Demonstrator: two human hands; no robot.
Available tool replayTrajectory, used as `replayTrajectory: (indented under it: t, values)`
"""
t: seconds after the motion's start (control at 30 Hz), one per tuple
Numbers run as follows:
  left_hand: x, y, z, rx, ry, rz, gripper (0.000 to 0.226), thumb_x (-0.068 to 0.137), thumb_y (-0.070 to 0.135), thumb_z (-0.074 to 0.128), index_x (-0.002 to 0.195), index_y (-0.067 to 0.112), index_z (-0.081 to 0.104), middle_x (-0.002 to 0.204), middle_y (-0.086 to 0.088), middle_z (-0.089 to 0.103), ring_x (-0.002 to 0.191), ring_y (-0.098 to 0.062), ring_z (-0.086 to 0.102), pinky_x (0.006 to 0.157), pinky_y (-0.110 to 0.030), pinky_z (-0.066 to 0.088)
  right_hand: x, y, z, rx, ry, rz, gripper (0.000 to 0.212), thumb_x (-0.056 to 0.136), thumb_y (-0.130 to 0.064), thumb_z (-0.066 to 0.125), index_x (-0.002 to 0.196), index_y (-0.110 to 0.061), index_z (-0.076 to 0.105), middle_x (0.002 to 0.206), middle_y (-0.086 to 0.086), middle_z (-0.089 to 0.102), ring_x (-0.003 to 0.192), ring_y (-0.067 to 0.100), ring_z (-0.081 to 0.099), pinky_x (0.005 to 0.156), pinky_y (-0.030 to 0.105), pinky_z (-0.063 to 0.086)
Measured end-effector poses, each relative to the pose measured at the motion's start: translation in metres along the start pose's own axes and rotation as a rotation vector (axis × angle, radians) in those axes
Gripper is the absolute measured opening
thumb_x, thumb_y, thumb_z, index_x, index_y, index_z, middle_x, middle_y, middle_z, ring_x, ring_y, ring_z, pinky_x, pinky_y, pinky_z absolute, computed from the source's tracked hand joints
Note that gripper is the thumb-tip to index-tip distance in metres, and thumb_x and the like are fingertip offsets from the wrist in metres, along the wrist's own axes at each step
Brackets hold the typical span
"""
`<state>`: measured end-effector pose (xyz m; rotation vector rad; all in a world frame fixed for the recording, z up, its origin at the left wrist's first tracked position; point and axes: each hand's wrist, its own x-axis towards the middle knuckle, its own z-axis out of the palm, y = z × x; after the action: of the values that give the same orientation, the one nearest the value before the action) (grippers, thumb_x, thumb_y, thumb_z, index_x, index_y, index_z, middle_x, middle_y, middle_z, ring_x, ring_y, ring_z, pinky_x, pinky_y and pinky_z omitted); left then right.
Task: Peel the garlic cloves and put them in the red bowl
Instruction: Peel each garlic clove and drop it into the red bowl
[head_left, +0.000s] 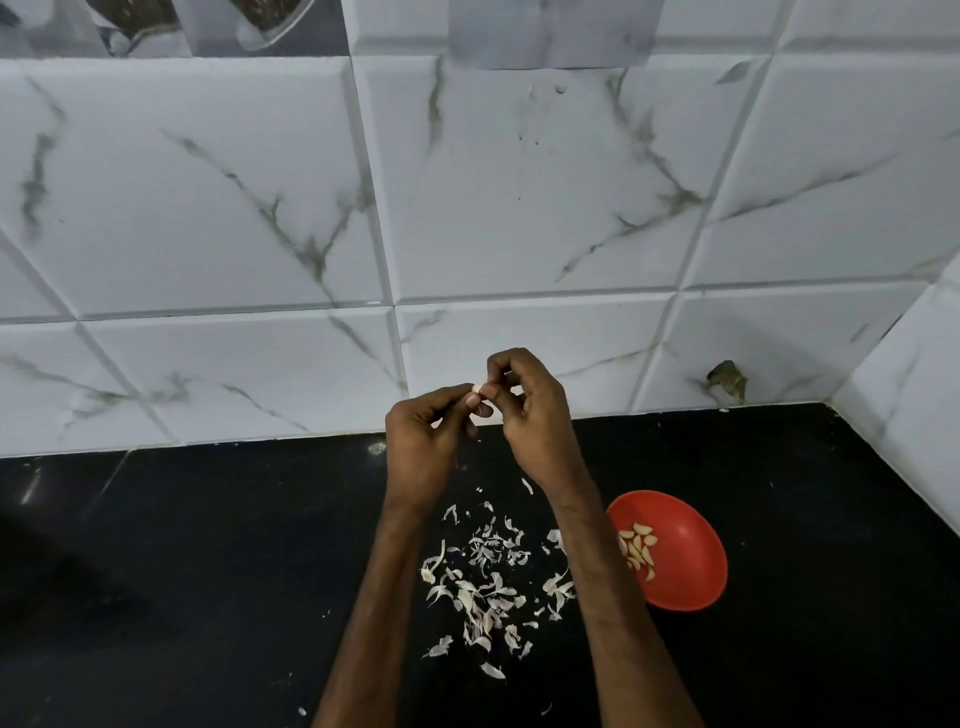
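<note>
Both hands are raised above the black counter, meeting in front of the tiled wall. A small pale garlic clove (478, 388) is pinched between the fingertips of my left hand (426, 441) and my right hand (524, 410), mostly hidden by the fingers. The red bowl (685, 566) sits on the counter at the lower right, partly behind my right forearm, and holds several peeled cloves (638, 548). A scatter of papery garlic skins (488, 582) lies on the counter between my forearms.
The black counter (182, 571) runs back to a white marble-pattern tiled wall (260, 208), which turns a corner at the right (904, 415). A dark chipped spot (727, 381) marks the wall base at right.
</note>
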<state>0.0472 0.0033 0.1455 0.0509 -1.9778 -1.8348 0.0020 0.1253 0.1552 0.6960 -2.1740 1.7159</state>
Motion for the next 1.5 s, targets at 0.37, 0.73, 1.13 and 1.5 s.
replayTrajectory:
  t: [0.37, 0.73, 1.13, 1.5]
  values:
    - [-0.002, 0.008, 0.007, -0.225, 0.002, -0.12, 0.014, 0.093, 0.014, 0.068, 0.103, 0.008, 0.076, 0.082, -0.008, 0.073, 0.066, -0.012, 0.063, 0.04, -0.025, 0.043, -0.003, -0.009, 0.001, -0.059, 0.067, -0.086, 0.018, 0.096, 0.003, 0.056, 0.093, -0.014, 0.054, 0.093, -0.004, 0.052, 0.09, 0.015, 0.051, 0.079, 0.012, 0.04]
    - [-0.003, 0.018, 0.007, -0.452, -0.118, -0.135, 0.031, 0.086, 0.013, 0.067, 0.116, 0.006, 0.07, 0.084, -0.004, 0.069, 0.061, -0.013, 0.057, 0.036, -0.023, 0.041, -0.002, -0.013, -0.004, -0.19, 0.048, -0.156, 0.016, 0.095, 0.006, 0.056, 0.095, -0.01, 0.057, 0.096, -0.01, 0.051, 0.095, -0.001, 0.039, 0.079, 0.009, 0.036]
    - [0.002, 0.02, 0.005, -0.424, 0.002, -0.109, 0.028, 0.085, 0.02, 0.07, 0.112, 0.012, 0.072, 0.089, -0.001, 0.069, 0.075, -0.01, 0.06, 0.044, -0.024, 0.044, 0.0, -0.018, -0.02, -0.002, -0.172, -0.033, 0.008, 0.099, -0.02, 0.054, 0.091, -0.017, 0.053, 0.09, -0.013, 0.053, 0.091, 0.018, 0.053, 0.082, 0.028, 0.045]
    - [0.001, 0.026, 0.002, -0.398, 0.098, -0.074, 0.023, 0.09, 0.011, 0.07, 0.112, 0.008, 0.073, 0.095, -0.003, 0.072, 0.073, -0.013, 0.062, 0.042, -0.025, 0.044, 0.001, -0.024, -0.031, -0.018, -0.045, 0.04, 0.019, 0.096, -0.003, 0.064, 0.104, -0.02, 0.062, 0.089, -0.014, 0.07, 0.092, 0.008, 0.067, 0.084, 0.019, 0.049]
